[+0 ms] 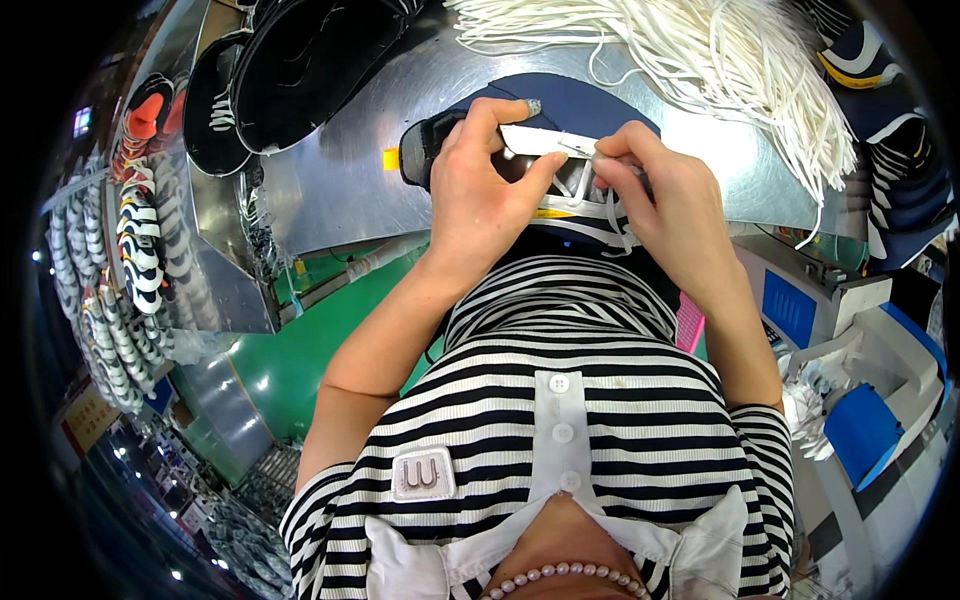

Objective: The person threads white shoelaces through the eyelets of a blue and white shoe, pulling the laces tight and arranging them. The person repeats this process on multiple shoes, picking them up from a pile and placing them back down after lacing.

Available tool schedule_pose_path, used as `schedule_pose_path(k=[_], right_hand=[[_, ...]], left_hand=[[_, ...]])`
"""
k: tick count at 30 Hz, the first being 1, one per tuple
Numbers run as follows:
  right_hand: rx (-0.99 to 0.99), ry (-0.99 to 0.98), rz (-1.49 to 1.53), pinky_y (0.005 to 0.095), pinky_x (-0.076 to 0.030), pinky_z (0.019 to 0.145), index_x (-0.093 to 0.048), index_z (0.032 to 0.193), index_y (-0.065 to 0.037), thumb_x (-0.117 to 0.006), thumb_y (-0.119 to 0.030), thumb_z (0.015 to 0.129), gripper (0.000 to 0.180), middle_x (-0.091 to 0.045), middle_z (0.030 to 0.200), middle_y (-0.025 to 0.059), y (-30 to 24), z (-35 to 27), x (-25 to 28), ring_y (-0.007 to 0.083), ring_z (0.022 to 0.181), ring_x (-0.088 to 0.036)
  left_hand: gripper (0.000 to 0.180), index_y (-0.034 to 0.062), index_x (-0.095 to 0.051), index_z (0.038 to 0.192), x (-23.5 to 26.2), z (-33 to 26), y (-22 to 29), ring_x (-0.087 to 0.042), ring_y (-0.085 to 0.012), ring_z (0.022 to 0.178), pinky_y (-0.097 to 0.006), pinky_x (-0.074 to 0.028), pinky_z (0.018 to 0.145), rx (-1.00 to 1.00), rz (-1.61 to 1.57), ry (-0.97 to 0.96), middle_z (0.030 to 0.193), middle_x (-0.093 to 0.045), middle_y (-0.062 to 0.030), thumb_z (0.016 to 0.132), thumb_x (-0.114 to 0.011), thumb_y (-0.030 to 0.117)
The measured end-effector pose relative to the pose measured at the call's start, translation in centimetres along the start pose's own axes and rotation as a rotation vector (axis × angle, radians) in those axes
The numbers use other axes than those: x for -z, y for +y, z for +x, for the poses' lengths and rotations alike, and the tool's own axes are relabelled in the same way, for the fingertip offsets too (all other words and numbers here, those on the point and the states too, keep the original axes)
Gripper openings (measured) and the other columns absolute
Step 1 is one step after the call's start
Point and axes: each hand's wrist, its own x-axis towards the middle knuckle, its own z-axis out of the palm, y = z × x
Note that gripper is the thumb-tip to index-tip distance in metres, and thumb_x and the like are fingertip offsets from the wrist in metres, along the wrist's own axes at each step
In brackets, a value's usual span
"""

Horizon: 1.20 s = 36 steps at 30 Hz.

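A dark navy shoe upper lies at the near edge of the metal table in front of me, with a black heel end at its left. Along it runs a white eyelet strip. My left hand is closed on the upper, thumb on the near side of the strip and fingers over the far side. My right hand pinches a white shoelace at the strip's right end; its fingertips partly hide the lace. White lace strands cross the upper below the strip.
A thick bundle of white shoelaces spreads over the table's far right. Black shoe uppers lie at the far left. Navy uppers are stacked at the right, above a grey and blue machine. Striped uppers hang at the left.
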Motion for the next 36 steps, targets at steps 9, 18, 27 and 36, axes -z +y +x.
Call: schedule_pose_path(k=[9,18,27,36], right_hand=[[0.200,0.160,-0.407,0.0373,-0.049,0.053,-0.052,0.087,-0.006,-0.063,-0.011,0.084,0.013,-0.062,0.068,0.0087,-0.8,1.8,-2.8,0.0284,0.063,-0.066],[-0.156,0.063,-0.128,0.0412,-0.049,0.063,-0.062,0.109,-0.007,-0.065,-0.013,0.090,0.020,-0.068,0.084,0.0136,-1.1,-3.0,2.6,0.0331,0.074,-0.066],[-0.345,0.126,0.240,0.0253,-0.043,0.053,-0.066,0.112,-0.002,-0.057,-0.010,0.096,0.021,-0.063,0.066,0.0037,-0.6,-4.8,6.7,0.0117,0.055,-0.055],[-0.189,0.433,0.942,0.0188,-0.045,0.062,-0.046,0.112,0.000,-0.058,-0.009,0.097,0.022,-0.063,0.091,0.0062,6.4,1.7,0.5,0.0051,0.070,-0.052]], left_hand=[[0.036,-0.0029,-0.052,0.117,-1.1,0.1,-0.2,-0.069,-0.0213,0.082,-0.028,-0.052,0.072,-0.140,-0.122,0.077,0.091,-0.071,-0.0172,0.083,-0.065,-0.004],[0.038,-0.0019,-0.053,0.119,-2.8,1.0,0.9,-0.064,-0.0079,0.086,-0.022,-0.049,0.077,0.025,-0.146,0.025,0.096,-0.072,-0.0101,0.085,-0.069,-0.001],[0.043,-0.0041,-0.049,0.121,-2.2,2.5,1.6,-0.067,-0.0126,0.084,-0.023,-0.052,0.074,0.123,-0.241,0.105,0.094,-0.071,-0.0137,0.084,-0.071,-0.002],[0.044,-0.0006,-0.048,0.123,0.2,4.1,2.2,-0.065,-0.0137,0.082,-0.025,-0.050,0.079,0.251,-0.677,-0.081,0.084,-0.065,-0.0080,0.084,-0.068,-0.001]])
